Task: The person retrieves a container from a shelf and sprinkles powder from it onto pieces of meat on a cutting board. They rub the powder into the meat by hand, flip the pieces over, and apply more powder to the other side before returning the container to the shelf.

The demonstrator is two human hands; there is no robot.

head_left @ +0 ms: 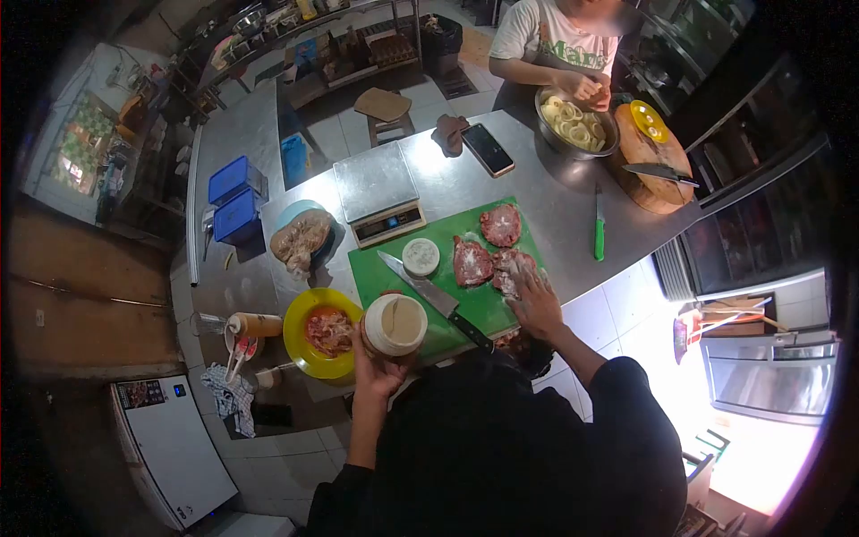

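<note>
My left hand [379,374] holds an open jar [395,324] with pale powder inside, above the front edge of the green cutting board [420,336]. On the board, my right hand [535,304] lies with fingers spread on a powdered piece of meat [512,268], partly covering it. Two more pieces sit beside it, one to the left [472,261] and one farther back [500,225]. A round white lid [420,257] and a large knife [434,295] with a black handle rest left of the meat.
A yellow bowl [322,362] of meat stands left of the jar. Behind the board are a scale [376,183] and a phone [489,149]. A co-worker [559,45] handles onion-like rings over a metal bowl [591,154]. A green-handled knife [599,237] lies at the right.
</note>
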